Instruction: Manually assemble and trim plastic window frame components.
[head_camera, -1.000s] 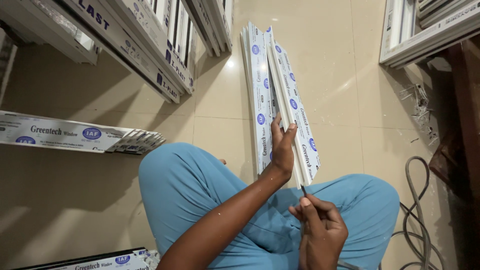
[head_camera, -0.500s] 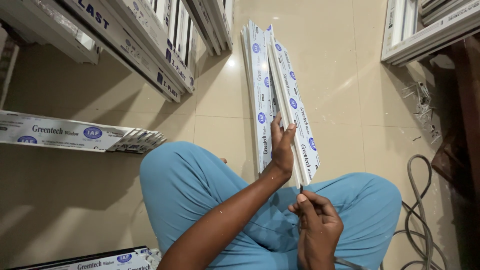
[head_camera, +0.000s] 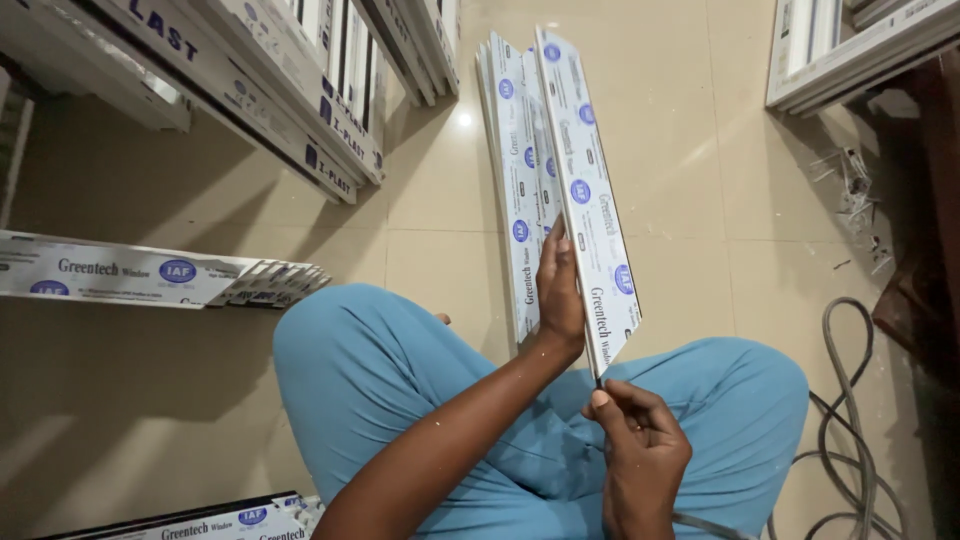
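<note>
Left hand (head_camera: 560, 290) grips the white profile strip (head_camera: 590, 200) near its cut lower end; right hand (head_camera: 640, 455) pinches a thin dark strip (head_camera: 598, 380) at that end. The white profile strip's long axis runs from the lap toward the floor's far edge, over more strips (head_camera: 515, 190). Bare tile floor (head_camera: 700, 150) right; cable (head_camera: 850, 430) near the right knee.

1. the floor (head_camera: 690, 150) was laid with large, glossy beige tiles with thin grout lines.
2. a bright spot of light (head_camera: 463, 119) glinted on one tile.
3. long white profile lengths (head_camera: 300, 90) lay stacked at the upper left.
4. a white frame (head_camera: 850, 50) stood at the upper right.
5. grey cable (head_camera: 845, 400) looped at the right.
</note>
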